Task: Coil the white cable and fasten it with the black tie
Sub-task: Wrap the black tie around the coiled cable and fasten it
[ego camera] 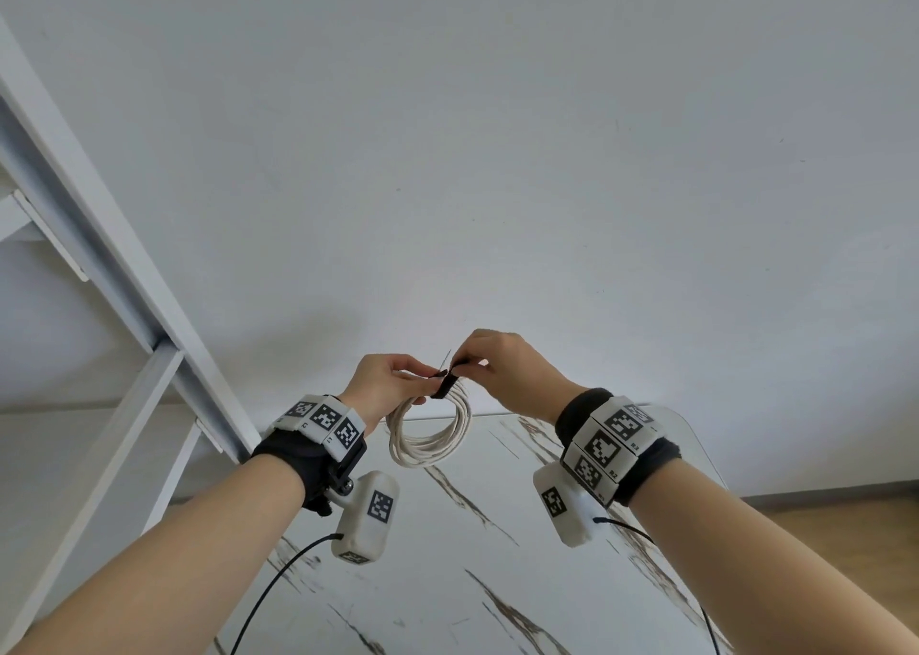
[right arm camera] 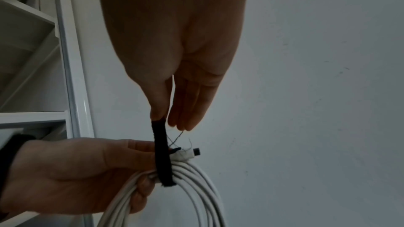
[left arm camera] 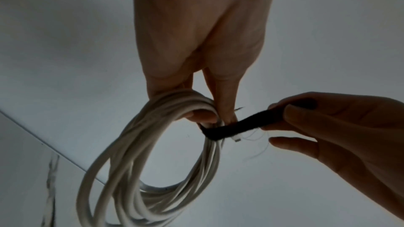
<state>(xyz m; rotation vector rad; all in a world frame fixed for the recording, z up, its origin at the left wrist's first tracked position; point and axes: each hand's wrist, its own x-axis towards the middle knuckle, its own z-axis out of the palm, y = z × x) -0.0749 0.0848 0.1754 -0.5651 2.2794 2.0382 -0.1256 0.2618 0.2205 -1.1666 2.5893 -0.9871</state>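
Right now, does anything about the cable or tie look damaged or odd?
Yes: the black tie is fraying, with loose threads straggling beside the cable's plug. Otherwise the white cable hangs neatly coiled from the left hand; the right hand pinches the tie's free end.

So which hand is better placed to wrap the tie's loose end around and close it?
Probably the right hand: it already pinches the black tie's free end, while the left hand grips the white cable coil.
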